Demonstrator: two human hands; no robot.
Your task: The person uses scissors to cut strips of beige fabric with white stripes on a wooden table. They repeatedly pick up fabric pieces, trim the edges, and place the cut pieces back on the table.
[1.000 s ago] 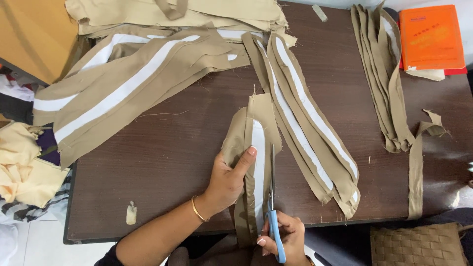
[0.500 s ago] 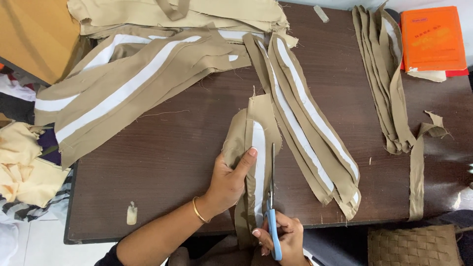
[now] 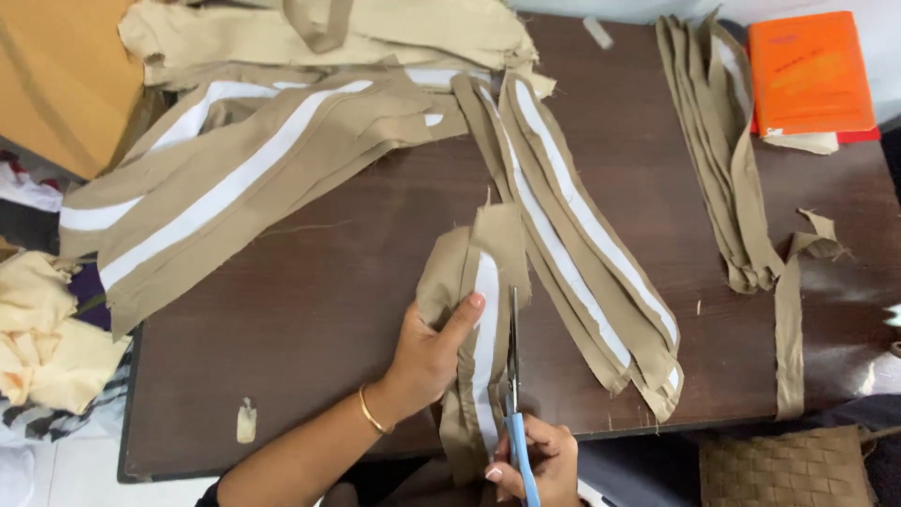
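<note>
A khaki fabric strip (image 3: 474,272) with a white band down its middle lies at the near edge of the dark brown table (image 3: 310,329). My left hand (image 3: 427,352) presses and grips this strip on its left side, thumb on the white band. My right hand (image 3: 535,460) holds blue-handled scissors (image 3: 513,376) at the table's front edge. The blades point away from me and run along the strip's right side, next to the white band.
More khaki strips with white bands (image 3: 582,225) lie fanned across the table, a large pile (image 3: 244,160) at the left. Narrow trimmed strips (image 3: 723,160) lie at the right. An orange book (image 3: 812,75) sits far right. Cream cloth (image 3: 38,338) lies left of the table, a woven basket (image 3: 788,469) below right.
The scissors have crept slightly forward along the strip. My left hand stays on the fabric in nearly the same place.
</note>
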